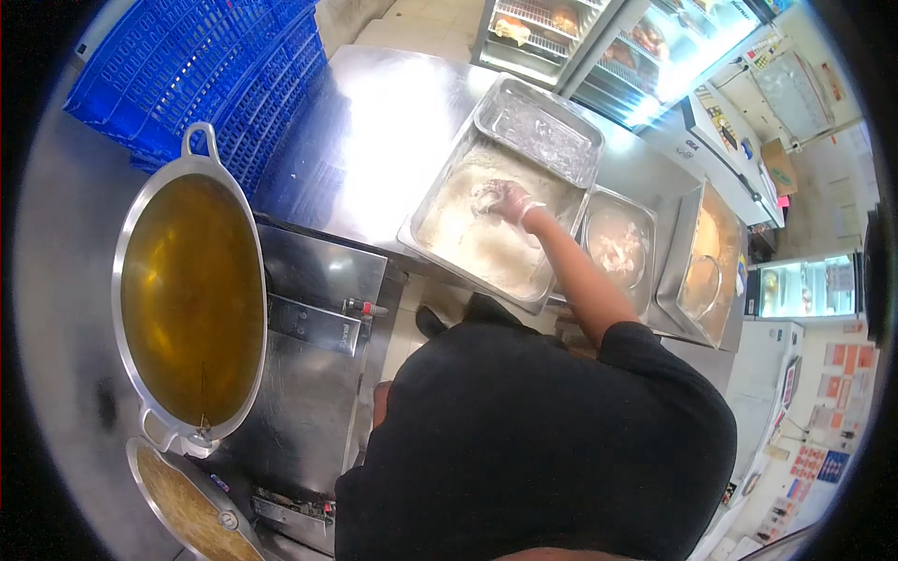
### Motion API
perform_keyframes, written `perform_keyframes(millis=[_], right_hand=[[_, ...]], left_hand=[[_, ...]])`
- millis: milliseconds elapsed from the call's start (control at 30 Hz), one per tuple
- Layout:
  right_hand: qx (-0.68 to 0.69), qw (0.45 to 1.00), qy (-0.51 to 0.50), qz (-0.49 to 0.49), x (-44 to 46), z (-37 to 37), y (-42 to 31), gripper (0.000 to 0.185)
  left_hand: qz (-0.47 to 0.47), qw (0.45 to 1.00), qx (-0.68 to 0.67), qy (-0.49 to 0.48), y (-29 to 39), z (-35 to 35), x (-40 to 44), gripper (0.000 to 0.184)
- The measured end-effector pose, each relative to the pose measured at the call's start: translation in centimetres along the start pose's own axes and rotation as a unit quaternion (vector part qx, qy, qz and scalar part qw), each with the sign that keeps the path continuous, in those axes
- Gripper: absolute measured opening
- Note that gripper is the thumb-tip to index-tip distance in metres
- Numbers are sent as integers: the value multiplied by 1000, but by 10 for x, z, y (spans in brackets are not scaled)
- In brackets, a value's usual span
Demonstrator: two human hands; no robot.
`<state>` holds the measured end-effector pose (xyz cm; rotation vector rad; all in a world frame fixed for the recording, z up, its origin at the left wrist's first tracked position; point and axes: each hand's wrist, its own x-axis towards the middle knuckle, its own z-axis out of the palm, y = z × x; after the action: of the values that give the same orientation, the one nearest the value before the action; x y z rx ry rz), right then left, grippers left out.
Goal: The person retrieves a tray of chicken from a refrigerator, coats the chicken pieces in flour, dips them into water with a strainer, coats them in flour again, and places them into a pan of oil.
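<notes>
My right hand [508, 201], in a thin clear glove, is down in the pale flour [468, 220] of a large metal tray [408, 234]. Its fingers look curled around something floured that I cannot make out. A smaller metal pan [540, 131] with white residue sits in the far end of this tray. Just right of my forearm, a metal container [645, 210] holds pale pieces [617, 245] in cloudy liquid. Only a little skin of my left arm shows beside my black shirt; my left hand is hidden.
A wide pan of golden oil [192, 299] stands at the left, with a second pan [192, 505] below it. Blue crates [206, 75] are stacked at the upper left. A deep container [702, 252] with a wire basket stands at the right, near lit fridges [655, 56].
</notes>
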<state>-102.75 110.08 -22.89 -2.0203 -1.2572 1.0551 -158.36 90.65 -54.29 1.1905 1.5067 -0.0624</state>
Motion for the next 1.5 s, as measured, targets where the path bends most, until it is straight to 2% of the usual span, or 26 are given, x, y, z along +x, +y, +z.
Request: perform_keyframes(millis=[167,267,367,467,567,667,767,867,933,1067,1167,1267,1300,1367,1467,1500], right_hand=[[42,999,-22,3,26,5,40,40],[-57,998,16,36,47,18,75,30],[-324,941,84,-48,32,20,74,20],[-304,950,61,-39,17,12,63,17],[-141,989,52,-5,-10,-7,39,16],[-160,986,45,23,-46,-53,29,19],[-144,963,221,-60,-108,-92,42,22],[-257,937,211,107,-161,-134,38,25],[-222,942,229,105,-173,-149,104,27],[-201,939,276,46,-183,-163,194,29],[-230,911,341,-20,-188,-177,246,32],[-180,925,334,6,-202,-192,269,33],[-153,932,329,-11,-207,-195,277,34],[-99,943,315,-46,-219,-198,293,36],[-215,905,324,-172,-223,-187,316,31],[-207,917,321,-113,-233,-185,285,25]], left_hand=[[7,1000,-5,-5,8,7,8,30],[8,1000,-6,-7,11,8,9,30],[7,1000,-1,-14,14,6,10,30],[2,1000,6,-20,16,4,12,31],[-3,999,20,-33,23,2,14,31],[-8,997,45,-64,30,3,16,31],[-22,996,51,-76,34,9,24,31],[-41,995,54,-77,49,15,28,31],[-55,994,57,-74,60,19,29,31],[-104,992,60,-47,97,30,19,31],[-118,991,55,-29,133,50,2,31],[-51,997,23,-53,126,84,15,28],[-21,998,11,-65,124,94,20,27],[5,998,-11,-64,158,134,2,28],[65,990,-48,-115,231,204,-37,32],[71,986,-51,-145,272,227,-63,33]])
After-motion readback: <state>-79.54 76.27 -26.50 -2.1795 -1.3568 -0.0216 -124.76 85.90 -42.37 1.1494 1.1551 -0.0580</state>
